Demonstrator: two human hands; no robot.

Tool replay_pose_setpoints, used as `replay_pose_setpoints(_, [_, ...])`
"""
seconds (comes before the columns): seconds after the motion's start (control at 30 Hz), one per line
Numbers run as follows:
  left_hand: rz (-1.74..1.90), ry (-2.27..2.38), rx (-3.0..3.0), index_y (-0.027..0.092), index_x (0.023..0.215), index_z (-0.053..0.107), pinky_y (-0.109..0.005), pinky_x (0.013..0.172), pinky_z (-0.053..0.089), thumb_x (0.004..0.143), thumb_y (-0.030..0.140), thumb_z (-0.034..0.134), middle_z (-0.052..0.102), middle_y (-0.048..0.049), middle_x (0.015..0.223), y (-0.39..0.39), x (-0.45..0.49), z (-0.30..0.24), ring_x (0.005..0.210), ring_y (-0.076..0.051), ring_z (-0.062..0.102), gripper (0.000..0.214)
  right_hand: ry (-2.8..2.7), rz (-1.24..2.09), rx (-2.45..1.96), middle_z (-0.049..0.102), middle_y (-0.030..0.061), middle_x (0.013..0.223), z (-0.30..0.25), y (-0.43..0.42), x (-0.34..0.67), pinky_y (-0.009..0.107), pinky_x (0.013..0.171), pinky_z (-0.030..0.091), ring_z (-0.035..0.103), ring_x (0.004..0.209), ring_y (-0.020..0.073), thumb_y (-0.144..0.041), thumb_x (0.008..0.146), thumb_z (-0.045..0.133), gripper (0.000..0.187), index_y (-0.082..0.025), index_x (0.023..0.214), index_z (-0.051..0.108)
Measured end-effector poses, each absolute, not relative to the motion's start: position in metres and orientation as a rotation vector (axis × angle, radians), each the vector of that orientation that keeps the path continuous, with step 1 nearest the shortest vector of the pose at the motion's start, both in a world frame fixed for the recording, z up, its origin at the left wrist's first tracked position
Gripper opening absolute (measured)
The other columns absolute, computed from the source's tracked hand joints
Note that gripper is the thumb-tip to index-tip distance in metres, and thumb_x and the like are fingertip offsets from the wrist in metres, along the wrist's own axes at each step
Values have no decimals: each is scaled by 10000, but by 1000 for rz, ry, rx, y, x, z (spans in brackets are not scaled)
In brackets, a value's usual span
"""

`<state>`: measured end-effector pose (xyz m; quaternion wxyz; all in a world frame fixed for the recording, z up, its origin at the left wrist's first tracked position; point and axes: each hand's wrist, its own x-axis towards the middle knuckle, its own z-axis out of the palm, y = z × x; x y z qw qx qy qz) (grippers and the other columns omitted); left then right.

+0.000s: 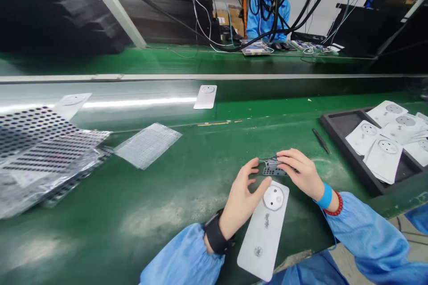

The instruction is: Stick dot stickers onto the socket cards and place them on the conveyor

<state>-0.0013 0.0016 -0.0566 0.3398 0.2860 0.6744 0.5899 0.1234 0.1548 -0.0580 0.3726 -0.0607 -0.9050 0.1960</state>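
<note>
I note a green worktop [167, 191], black tray [344, 121] right of the white panel [261, 238], left hand [241, 196] grip parted over its socket end, right hand [305, 176] grip holding a perforated sheet [271, 169] just beyond it, presumably for two-handed reach.

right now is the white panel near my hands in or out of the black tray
Out: the white panel lies on the green worktop by your left hand; the black tray sits farther right.
</note>
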Motion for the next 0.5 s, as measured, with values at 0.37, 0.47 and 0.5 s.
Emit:
replay_pose_setpoints(0.37, [1650, 1372, 555, 141, 749, 713, -279, 788, 450, 710, 373, 755, 682, -44, 794, 6, -4, -50, 795, -177, 584, 240, -2380, 470, 1, 668, 100, 1045, -39, 136, 114, 457, 930, 509, 624, 970, 202, -159, 937, 542, 150, -186, 1040, 647])
replay_pose_setpoints(0.47, [1633, 1257, 444, 132, 720, 728, -267, 761, 453, 690, 345, 773, 675, -33, 730, 4, -2, -46, 739, -159, 580, 220, -2371, 640, 69, 674, 81, 981, -37, 127, 108, 337, 795, 568, 642, 896, 180, -158, 950, 502, 170, -194, 1013, 656])
replay_pose_setpoints(0.5, [1626, 1223, 401, 127, 708, 729, -266, 759, 458, 672, 329, 781, 672, -34, 718, 2, -1, -45, 722, -153, 581, 211, -2383, 675, 83, 676, 80, 990, -38, 124, 108, 319, 775, 574, 649, 895, 180, -161, 955, 491, 183, -200, 1026, 655])
